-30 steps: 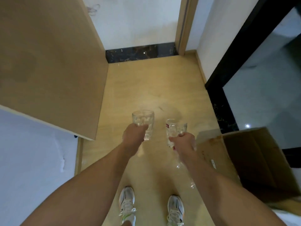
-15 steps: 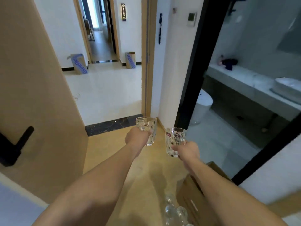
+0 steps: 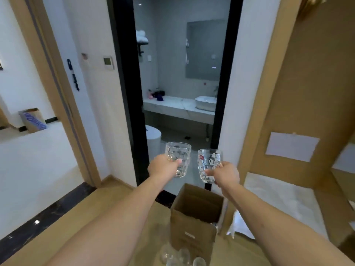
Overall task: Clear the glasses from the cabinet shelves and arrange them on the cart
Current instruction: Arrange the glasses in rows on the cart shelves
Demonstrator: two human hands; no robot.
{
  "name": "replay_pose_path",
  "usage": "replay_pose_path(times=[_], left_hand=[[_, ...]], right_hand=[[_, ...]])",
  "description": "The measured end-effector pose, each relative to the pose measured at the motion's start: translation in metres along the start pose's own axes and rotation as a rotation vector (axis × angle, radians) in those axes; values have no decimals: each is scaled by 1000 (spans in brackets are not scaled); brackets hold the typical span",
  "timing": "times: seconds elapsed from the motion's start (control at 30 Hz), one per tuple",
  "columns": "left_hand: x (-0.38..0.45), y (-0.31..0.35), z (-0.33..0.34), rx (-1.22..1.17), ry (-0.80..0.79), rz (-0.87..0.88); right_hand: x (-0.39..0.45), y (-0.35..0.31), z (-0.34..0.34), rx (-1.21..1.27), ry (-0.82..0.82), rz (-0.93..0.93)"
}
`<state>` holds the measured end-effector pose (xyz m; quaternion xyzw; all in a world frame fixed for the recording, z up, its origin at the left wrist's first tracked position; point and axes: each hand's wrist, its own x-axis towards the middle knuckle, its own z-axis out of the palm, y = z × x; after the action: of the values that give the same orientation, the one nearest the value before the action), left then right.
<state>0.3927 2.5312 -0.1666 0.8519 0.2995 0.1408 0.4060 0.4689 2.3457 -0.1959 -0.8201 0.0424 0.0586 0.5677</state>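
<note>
Okay, nearest the camera: a cluster of clear glasses on the floor (image 3: 179, 256) at the bottom edge, blurred, count unclear. Just behind them an open cardboard box (image 3: 194, 223) stands upright on the wooden floor (image 3: 115, 208), flaps up, inside mostly dark. Both bare forearms reach forward over this. Left hand (image 3: 163, 167) has fingers wrapped around a patterned glass tumbler (image 3: 178, 158), gripping its lower half, thumb across the front; glass upright, held in the air. Right hand (image 3: 224, 174) has fingers closed around a second glass with a red sticker (image 3: 209, 164) near its rim, held by the lower part, upright too. The two glasses sit side by side, close but apart, above the box. To the right, a tan wooden cabinet (image 3: 307, 93) with a white paper sheet (image 3: 292, 146) stuck on it; a white-lined shelf surface (image 3: 284, 196) below. Straight ahead a black-framed doorway (image 3: 123, 93) opens into a bathroom: white stool or bin (image 3: 153, 139), counter (image 3: 178, 108) with a basin (image 3: 205, 103), mirror (image 3: 205, 48) above. Left of that, a white wall with a thermostat panel (image 3: 108, 62), then a wood-framed opening to a bright room with a cardboard box with blue print (image 3: 32, 120) far left. Cart isn't visible.
</note>
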Motion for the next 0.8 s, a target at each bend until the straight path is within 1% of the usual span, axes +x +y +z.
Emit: replay_pose_path(times=[0.13, 0.3, 0.47, 0.6, 0.73, 0.8], left_hand=[[-31, 53, 39, 71, -139, 154], [-86, 121, 102, 17, -307, 290], [-156, 187, 172, -13, -426, 416], [-226, 238, 233, -90, -543, 477], [-298, 281, 297, -156, -677, 518], [-335, 300, 330, -191, -742, 529]], right_hand=[[-12, 24, -76, 88, 151, 51], [-39, 57, -184, 166, 364, 86], [-69, 100, -296, 129, 564, 135], [-95, 141, -393, 55, 710, 224], [-126, 183, -482, 84, 829, 246], [-143, 203, -523, 106, 862, 261]])
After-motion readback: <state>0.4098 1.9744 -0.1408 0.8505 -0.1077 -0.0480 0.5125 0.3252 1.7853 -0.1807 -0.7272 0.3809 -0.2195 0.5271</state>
